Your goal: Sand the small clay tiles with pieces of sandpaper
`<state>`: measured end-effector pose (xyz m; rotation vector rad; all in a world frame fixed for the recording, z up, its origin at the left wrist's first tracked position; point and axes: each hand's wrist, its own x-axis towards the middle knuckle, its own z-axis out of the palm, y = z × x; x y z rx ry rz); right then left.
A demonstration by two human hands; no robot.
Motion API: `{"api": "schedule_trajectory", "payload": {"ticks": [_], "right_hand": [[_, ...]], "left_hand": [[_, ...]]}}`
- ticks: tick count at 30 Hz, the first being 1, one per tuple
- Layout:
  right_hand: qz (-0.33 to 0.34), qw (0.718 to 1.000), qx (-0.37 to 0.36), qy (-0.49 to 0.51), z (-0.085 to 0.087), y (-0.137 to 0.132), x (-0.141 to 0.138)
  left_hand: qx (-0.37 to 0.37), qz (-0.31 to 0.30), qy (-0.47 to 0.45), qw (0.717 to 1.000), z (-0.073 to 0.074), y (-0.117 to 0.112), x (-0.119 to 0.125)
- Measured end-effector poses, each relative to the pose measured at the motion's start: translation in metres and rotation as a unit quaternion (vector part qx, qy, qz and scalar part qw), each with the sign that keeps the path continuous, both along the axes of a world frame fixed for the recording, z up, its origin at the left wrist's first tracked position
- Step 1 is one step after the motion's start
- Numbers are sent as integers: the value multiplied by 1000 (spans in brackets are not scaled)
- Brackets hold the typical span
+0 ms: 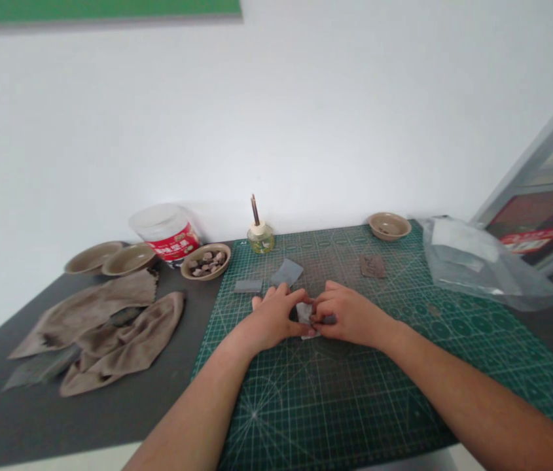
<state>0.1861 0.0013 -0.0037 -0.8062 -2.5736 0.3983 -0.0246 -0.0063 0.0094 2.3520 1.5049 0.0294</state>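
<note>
Green gridded cutting mat (305, 392): probably laid for protection; one.
My left hand (276, 314) and right hand (347, 315): left pinching, right fingertips bunched, their grip unclear; two.
Shallow tan bowls (391, 234): toward ten and one o'clock, likely parked clear; four.
Small pale-grey piece (304, 313): clock's centre, between my left fingertips, right against it, probably for steadiness; one.

Soft, diffuse brightness with slight blur.

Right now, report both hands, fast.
Left hand: closed, thumb and fingers holding a small pale piece.
Right hand: closed, fingertips at that piece; exactly what it grips cannot be told.
</note>
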Motion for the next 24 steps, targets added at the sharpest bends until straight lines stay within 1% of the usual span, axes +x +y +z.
{"api": "schedule_trajectory", "payload": {"ticks": [2, 5, 10, 14, 16, 19, 21, 24], "right_hand": [[-7, 1000, -1, -1, 0, 1, 2], [-31, 999, 15, 3, -1, 4, 2], [11, 1000, -12, 9, -2, 4, 3], [-22, 1000, 10, 14, -2, 7, 2], [-15, 1000, 7, 13, -4, 7, 0], [0, 1000, -16, 23, -6, 6, -2], [-3, 999, -19, 27, -7, 5, -2], [-17, 1000, -5, 23, -7, 4, -1]], "left_hand": [[0, -3, 1, 1000, 0, 0, 0], [2, -5, 5, 1000, -1, 0, -1], [6, -10, 0, 1000, -1, 0, -1], [0, -10, 5, 1000, 0, 0, -1], [-3, -6, 5, 1000, 1, 0, 0], [-5, -5, 0, 1000, 3, -1, 1], [-5, -5, -5, 1000, 4, -2, 1], [-7, -4, -8, 1000, 5, -2, 1]]}}
